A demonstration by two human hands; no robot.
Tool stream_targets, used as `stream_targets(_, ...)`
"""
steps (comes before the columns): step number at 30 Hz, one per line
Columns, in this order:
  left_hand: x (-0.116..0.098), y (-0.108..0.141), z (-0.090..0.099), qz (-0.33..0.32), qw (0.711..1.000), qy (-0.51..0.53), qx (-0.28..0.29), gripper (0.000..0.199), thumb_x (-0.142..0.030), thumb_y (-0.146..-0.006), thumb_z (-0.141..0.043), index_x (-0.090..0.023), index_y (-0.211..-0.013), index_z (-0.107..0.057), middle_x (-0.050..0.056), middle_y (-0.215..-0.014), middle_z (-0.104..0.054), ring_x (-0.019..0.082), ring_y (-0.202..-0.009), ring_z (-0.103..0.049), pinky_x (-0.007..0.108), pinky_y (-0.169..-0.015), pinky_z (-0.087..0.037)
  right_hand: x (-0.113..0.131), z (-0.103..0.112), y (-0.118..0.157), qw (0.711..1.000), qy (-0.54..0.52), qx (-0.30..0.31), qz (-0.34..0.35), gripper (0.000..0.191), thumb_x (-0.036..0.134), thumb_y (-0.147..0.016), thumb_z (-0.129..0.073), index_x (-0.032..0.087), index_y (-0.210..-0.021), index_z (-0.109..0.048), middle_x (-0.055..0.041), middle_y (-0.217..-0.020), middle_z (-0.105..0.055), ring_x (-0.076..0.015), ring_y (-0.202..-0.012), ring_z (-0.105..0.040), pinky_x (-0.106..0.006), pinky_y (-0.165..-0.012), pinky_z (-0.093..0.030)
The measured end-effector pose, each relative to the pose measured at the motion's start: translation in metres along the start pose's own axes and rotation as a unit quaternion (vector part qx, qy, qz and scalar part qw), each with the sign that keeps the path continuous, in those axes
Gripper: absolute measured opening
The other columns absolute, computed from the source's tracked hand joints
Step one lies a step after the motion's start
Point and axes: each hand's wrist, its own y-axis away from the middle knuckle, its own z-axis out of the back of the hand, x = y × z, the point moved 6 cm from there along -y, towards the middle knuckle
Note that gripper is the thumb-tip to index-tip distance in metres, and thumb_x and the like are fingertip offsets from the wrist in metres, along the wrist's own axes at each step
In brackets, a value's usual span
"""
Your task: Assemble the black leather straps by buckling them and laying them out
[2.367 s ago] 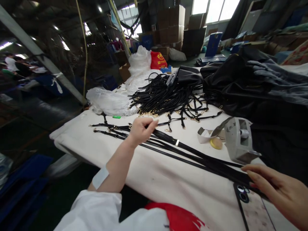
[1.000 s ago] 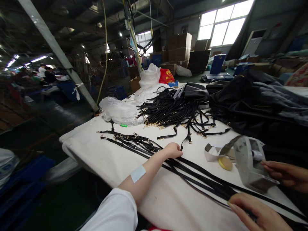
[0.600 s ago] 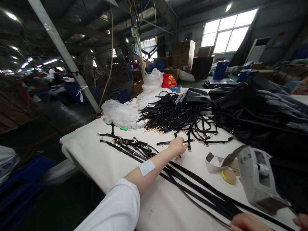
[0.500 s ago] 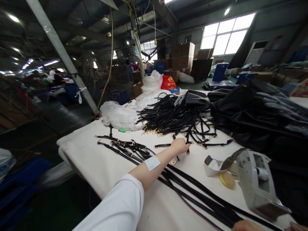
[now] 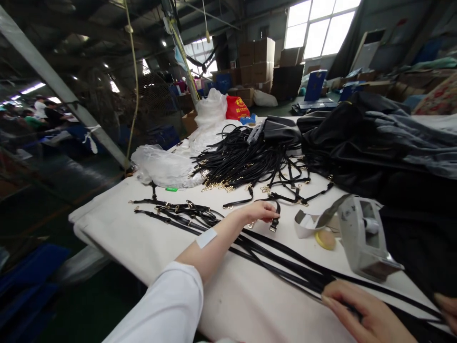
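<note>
My left hand [image 5: 263,211] reaches over the white table from the lower left, its fingers closed on a short black strap [image 5: 277,208]. The strap curves up over the fingertips, and its metal buckle hangs just below them. At the lower right, my right hand [image 5: 360,305] is closed around long black straps [image 5: 285,262], which run diagonally across the table. Gold clips and buckles mark their far left ends. Beyond my left hand lies a big pile of thin black straps [image 5: 235,159] with gold clips.
A tape dispenser [image 5: 362,238] and a yellow roll [image 5: 325,239] stand right of centre. Clear plastic bags [image 5: 160,166] lie at the left back, black material [image 5: 357,138] at the right. Part of another person's hand [image 5: 447,309] shows at the right edge.
My left hand has lifted the short strap, which now loops over its fingers. My right hand has come further into view. The whole view has shifted right and down.
</note>
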Motion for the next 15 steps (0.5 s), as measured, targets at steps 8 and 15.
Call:
stream_targets(8,0.018,0.062,-0.033,-0.047,0.977,0.209,0.007,0.057,-0.060,-0.054,-0.083,-0.012,-0.081,-0.067,0.002,-0.069,-0.064,0.009,-0.060,-0.058,0.025,-0.067,-0.049,0.031,-0.017,-0.010,0.997,-0.036,0.060,-0.028,0.034,0.044,-0.095,-0.046,0.023,-0.079,-0.067,-0.0049,-0.083,-0.070,-0.0196,-0.079,-0.065,-0.028,-0.073,-0.052)
stream_targets(15,0.004,0.074,-0.027,-0.098,0.961,0.240,-0.096,0.045,-0.049,-0.059,-0.084,-0.011,-0.076,-0.066,0.000,-0.065,-0.063,0.008,-0.058,-0.057,0.022,-0.064,-0.048,0.033,-0.019,-0.001,0.998,-0.011,0.059,-0.025,0.035,0.046,-0.095,-0.047,0.024,-0.078,-0.068,-0.0031,-0.081,-0.071,-0.0183,-0.078,-0.066,-0.025,-0.072,-0.053)
